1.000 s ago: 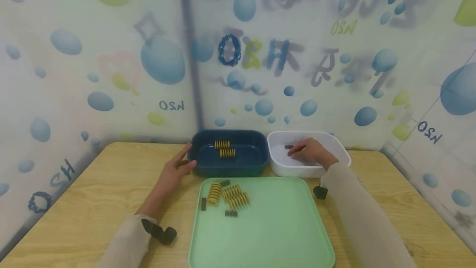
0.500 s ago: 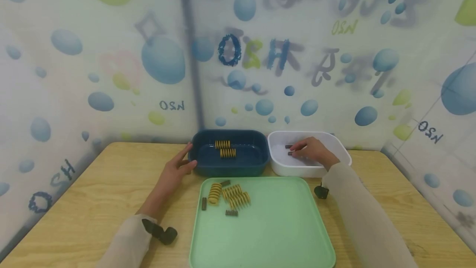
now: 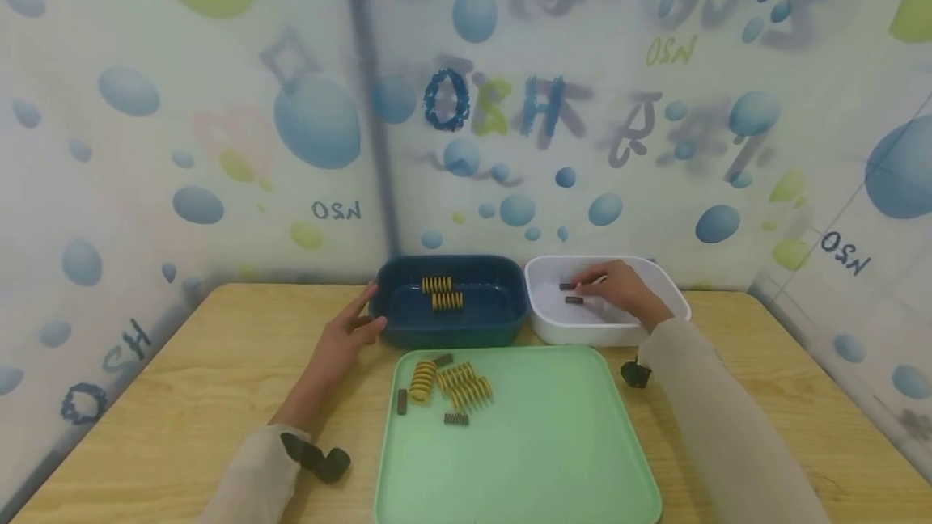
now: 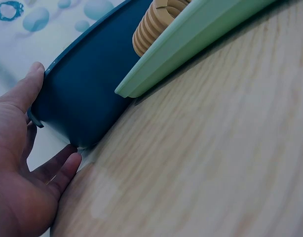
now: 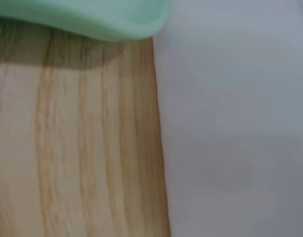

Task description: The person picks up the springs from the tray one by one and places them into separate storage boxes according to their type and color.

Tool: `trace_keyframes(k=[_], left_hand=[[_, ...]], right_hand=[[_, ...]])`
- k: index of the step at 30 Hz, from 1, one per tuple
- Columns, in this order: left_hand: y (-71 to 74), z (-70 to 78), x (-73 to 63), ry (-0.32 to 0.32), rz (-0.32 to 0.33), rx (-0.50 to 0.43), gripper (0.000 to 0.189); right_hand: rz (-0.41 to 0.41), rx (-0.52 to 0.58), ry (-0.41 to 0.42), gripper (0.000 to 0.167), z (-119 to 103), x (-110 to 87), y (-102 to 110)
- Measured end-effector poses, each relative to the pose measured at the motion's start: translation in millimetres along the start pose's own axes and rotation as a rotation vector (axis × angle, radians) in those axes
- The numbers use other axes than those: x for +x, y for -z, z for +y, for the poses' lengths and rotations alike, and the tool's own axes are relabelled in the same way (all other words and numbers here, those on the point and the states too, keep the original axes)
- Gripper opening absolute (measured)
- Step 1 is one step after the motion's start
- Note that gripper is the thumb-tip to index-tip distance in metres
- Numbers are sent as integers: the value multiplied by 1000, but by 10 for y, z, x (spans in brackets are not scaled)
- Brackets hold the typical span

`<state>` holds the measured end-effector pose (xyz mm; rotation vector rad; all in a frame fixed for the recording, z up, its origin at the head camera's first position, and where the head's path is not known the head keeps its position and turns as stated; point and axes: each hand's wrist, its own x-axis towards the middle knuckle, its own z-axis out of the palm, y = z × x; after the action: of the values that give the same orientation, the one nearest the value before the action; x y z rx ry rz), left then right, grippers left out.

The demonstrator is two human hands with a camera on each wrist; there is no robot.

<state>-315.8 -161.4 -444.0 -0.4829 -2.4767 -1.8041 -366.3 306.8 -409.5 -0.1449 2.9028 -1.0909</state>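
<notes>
My right hand [image 3: 619, 288] is inside the white bin [image 3: 670, 289], fingertips bent slightly above its floor, with nothing seen between them. Two small dark springs lie there: one dark spring [image 3: 574, 300] just below the fingertips, another dark spring [image 3: 565, 287] partly covered by them. My left hand [image 3: 348, 336] rests straight fingers against the left end of the blue bin [image 3: 451, 338], its thumb apart from the forefinger; the left wrist view shows this hand [image 4: 23, 173] touching the bin's outer wall [image 4: 82, 103]. Two yellow springs [image 3: 447, 301] lie in the blue bin.
A green tray [image 3: 524, 443] stands in front of both bins. Several yellow springs [image 3: 466, 385] and small dark springs [image 3: 456, 420] lie at its far left. The bins stand side by side at the back of the wooden table [image 3: 189, 395], before a printed wall.
My right hand has let go of the nearer dark spring in the white bin and risen slightly away from it; that spring now shows whole. My left hand has stayed against the blue bin.
</notes>
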Motion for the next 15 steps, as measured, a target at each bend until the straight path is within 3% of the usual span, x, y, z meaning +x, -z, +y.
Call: trace_keyframes(k=[6, 15], left_hand=[[0, -11, -17, -10, 3, -7, 62], [-5, -12, -19, -22, 4, 5, 63]], right_hand=[[-27, -3, -13, 21, -12, -2, 6], [6, 26, 28, 29, -92, -85, 77]])
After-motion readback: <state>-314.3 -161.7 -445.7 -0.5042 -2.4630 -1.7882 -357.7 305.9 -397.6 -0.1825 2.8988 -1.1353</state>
